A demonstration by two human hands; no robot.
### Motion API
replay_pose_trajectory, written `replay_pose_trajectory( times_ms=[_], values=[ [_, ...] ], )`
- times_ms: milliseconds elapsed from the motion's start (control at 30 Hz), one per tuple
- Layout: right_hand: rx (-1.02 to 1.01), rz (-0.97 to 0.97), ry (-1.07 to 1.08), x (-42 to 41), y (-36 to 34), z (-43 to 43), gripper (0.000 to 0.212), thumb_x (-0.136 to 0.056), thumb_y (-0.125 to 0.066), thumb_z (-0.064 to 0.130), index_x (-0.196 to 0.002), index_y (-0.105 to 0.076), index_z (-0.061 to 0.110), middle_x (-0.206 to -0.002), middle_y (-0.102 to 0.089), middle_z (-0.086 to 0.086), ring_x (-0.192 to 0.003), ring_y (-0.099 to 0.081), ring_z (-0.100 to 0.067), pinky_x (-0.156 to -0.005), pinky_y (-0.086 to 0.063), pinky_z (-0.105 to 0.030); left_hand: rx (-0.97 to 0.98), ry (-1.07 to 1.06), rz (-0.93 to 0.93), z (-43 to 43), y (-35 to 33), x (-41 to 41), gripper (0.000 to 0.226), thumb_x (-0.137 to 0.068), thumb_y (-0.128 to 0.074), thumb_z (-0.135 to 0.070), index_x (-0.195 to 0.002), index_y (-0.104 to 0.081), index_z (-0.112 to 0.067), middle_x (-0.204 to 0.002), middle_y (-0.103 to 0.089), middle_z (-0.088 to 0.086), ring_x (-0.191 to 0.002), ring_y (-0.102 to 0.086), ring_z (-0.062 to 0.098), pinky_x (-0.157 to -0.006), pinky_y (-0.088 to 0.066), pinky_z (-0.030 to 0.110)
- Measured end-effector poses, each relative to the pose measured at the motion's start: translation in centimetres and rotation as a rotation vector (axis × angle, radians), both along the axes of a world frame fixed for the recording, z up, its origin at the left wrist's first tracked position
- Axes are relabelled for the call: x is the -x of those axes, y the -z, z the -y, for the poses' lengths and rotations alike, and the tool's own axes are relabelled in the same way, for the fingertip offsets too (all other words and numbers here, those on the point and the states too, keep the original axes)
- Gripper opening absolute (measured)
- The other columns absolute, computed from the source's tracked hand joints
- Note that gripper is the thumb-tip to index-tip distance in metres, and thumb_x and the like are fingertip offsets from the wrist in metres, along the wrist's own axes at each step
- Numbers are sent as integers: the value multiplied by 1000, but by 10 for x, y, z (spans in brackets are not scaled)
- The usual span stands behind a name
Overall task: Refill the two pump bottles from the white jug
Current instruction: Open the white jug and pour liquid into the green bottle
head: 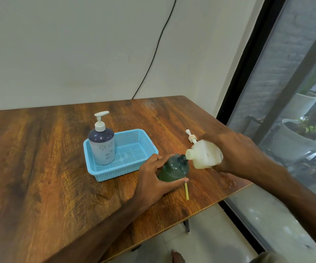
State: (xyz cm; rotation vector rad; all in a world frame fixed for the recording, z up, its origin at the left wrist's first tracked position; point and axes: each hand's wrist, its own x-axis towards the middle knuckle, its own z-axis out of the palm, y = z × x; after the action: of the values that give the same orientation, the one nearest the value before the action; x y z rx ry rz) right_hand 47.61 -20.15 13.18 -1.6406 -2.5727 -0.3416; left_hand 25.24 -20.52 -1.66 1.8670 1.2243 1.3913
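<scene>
The white jug (202,154) is gripped by the right hand (235,150) and tipped, spout at the green bottle's (172,169) open mouth — this bottle is clasped on the table (39,168) by the left hand (153,179). The other pump bottle (101,147) stands in a blue basket (126,174).

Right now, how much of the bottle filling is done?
Maybe done: the purple bottle stands capped in the blue basket. In hand: the left hand steadies the open green bottle while the right hand tips the white jug at its mouth. Left: refitting the pump lying on the table.
</scene>
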Motion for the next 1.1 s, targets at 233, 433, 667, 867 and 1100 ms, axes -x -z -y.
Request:
replay_pose_trajectory(
  times_ms=[233,433,667,867,1100],
  values=[
    [3,15,7,-1,0,0,79,-75,-83,44,-144,-46,37,-135,-61,9,-126,-54,-14,-89,-48,-30,17,11,13,0,0,-1,82,-64,-91,-62,-136,-65,-34,-111,-65,-14,-108,-61,9,-85,-58,31],
    [8,8,6,0,-1,2,79,-73,-85,42,-143,-48,36,-132,-63,8,-124,-56,-15,-90,-54,-34,14,14,17,0,0,0,81,-64,-91,-61,-135,-66,-34,-112,-65,-13,-108,-62,11,-84,-58,32],
    [7,24,9,-1,0,1,83,-71,-86,44,-143,-46,37,-136,-61,9,-127,-55,-15,-93,-51,-34,17,12,20,0,1,-1,82,-63,-91,-62,-135,-66,-34,-113,-65,-13,-110,-62,10,-86,-59,32],
    [-7,19,3,-1,-1,3,79,-70,-86,41,-141,-50,36,-131,-64,9,-122,-57,-15,-86,-49,-30,19,16,24,1,1,0,82,-63,-92,-61,-136,-66,-33,-115,-66,-13,-111,-62,10,-86,-59,31],
    [10,20,-4,1,-2,1,80,-72,-86,41,-143,-49,34,-135,-62,8,-125,-55,-15,-90,-49,-31,17,18,16,1,0,0,82,-63,-91,-61,-136,-65,-34,-114,-65,-14,-109,-61,9,-86,-59,29]
  ],
)
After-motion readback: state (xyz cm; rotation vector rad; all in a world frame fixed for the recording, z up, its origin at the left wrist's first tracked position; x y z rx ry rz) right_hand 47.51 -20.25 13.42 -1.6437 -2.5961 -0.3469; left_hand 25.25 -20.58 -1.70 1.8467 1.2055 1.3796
